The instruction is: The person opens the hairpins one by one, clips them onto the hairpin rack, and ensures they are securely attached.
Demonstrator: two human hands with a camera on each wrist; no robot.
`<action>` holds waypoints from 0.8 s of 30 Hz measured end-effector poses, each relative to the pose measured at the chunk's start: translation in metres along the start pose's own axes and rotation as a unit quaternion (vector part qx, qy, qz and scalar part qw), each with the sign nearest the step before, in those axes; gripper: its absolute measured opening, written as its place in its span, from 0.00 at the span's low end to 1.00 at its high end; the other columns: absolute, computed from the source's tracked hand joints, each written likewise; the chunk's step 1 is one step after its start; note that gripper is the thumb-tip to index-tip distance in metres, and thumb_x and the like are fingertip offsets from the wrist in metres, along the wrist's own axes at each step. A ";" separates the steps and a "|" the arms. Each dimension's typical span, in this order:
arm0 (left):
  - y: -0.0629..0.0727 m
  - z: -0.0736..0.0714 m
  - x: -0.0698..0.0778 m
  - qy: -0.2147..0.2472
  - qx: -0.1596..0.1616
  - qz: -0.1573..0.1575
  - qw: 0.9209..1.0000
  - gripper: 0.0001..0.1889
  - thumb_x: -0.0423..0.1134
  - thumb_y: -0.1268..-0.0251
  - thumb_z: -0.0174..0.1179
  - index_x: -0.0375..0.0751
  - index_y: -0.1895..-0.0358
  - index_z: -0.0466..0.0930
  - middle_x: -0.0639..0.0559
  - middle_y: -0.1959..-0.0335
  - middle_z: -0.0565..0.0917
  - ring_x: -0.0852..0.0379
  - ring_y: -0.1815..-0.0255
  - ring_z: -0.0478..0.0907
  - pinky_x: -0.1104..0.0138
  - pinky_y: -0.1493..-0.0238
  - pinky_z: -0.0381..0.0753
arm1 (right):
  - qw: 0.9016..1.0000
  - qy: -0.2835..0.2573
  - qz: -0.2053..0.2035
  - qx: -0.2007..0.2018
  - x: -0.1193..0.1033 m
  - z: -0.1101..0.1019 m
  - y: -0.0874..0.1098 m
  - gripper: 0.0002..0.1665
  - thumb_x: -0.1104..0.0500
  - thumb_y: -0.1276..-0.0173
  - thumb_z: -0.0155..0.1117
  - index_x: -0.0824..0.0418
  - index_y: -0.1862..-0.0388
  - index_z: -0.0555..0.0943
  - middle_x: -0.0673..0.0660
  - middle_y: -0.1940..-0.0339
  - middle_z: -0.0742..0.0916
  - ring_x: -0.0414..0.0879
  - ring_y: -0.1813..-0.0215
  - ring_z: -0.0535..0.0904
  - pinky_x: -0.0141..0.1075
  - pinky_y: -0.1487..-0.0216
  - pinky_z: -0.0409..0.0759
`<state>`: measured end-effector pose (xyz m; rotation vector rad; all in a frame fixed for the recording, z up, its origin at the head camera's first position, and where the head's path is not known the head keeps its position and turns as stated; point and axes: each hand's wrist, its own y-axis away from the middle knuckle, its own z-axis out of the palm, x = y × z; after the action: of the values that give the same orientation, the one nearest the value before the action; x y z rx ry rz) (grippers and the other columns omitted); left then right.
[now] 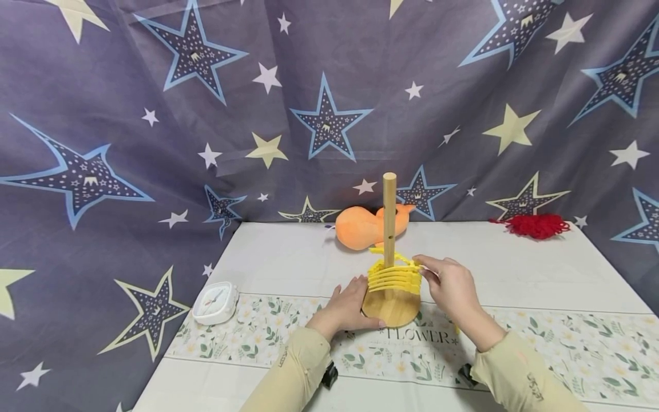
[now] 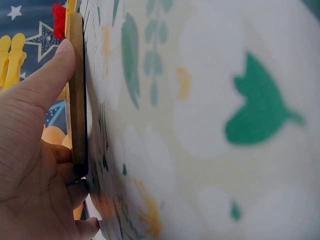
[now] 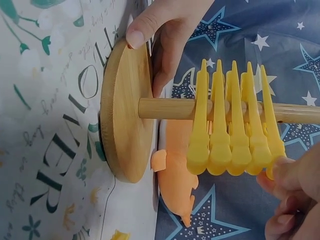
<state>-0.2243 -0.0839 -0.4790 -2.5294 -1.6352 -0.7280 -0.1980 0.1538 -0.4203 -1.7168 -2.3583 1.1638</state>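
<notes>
A wooden stand has a round base [image 1: 393,312] and an upright post [image 1: 389,212]. Layers of yellow plastic pieces [image 1: 393,281], tapered with knobbed ends, are stacked around the post above the base. My left hand [image 1: 350,306] holds the base by its left edge; in the left wrist view the thumb [image 2: 57,70] lies along the rim with the other fingers bent at it. At the right of the stack, my right hand [image 1: 453,286] pinches the knobbed end of the topmost yellow piece [image 3: 272,125] between thumb and fingers.
An orange plush toy [image 1: 357,228] lies behind the stand. To the left stands a white clock [image 1: 215,303]. Red yarn [image 1: 538,226] is at the back right. A yellow bit [image 3: 120,235] lies on the flower-printed cloth [image 1: 262,326], and a star-patterned curtain [image 1: 288,189] hangs behind.
</notes>
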 end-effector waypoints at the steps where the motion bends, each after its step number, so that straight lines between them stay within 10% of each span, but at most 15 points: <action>1: 0.000 0.000 0.000 0.001 0.000 0.000 1.000 0.58 0.68 0.47 0.64 0.42 0.21 0.44 0.45 0.21 0.49 0.50 0.21 0.44 0.47 0.25 0.42 | 1.000 0.001 0.001 -0.003 0.000 0.000 0.000 0.18 0.70 0.39 0.68 0.58 0.51 0.87 0.51 0.80 0.84 0.41 0.80 0.65 0.36 0.78 0.65; 24: -0.001 0.002 -0.001 -0.014 -0.001 -0.004 1.000 0.59 0.70 0.47 0.63 0.41 0.21 0.45 0.46 0.21 0.49 0.51 0.21 0.44 0.48 0.25 0.42 | 0.996 -0.053 0.000 -0.078 -0.002 -0.007 0.000 0.20 0.66 0.33 0.65 0.60 0.42 0.82 0.59 0.50 0.87 0.39 0.77 0.69 0.35 0.75 0.71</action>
<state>-0.2252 -0.0834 -0.4816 -2.5472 -1.6553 -0.6978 -0.1942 0.1561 -0.4140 -1.7406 -2.5749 1.1254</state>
